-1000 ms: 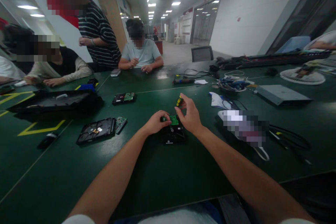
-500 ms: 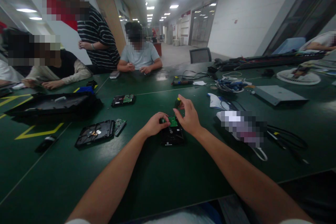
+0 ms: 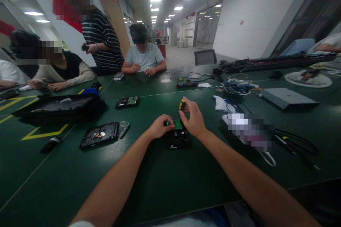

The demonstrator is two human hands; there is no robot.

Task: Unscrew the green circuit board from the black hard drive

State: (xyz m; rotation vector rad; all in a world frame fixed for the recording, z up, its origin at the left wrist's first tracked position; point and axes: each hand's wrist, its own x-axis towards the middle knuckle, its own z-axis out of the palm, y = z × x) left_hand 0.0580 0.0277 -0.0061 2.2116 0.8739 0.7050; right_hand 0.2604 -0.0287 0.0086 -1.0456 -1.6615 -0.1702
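A black hard drive lies on the green table in front of me, its green circuit board facing up at the far end. My left hand rests at the drive's left side, with thumb and fingers closed on the edge by the board. In my right hand, a yellow-and-black screwdriver handle is pinched between thumb and fingers above the board. The screwdriver's tip is too small to make out.
Left of me lie an opened drive casing, a loose circuit board and a black tray. Farther off sits another drive. To the right are a white power strip, cables and a grey metal box. Co-workers sit across the table.
The screwdriver handle has turned in my right fingers, showing more yellow. My left hand stays at the drive. The whole view has shifted slightly.
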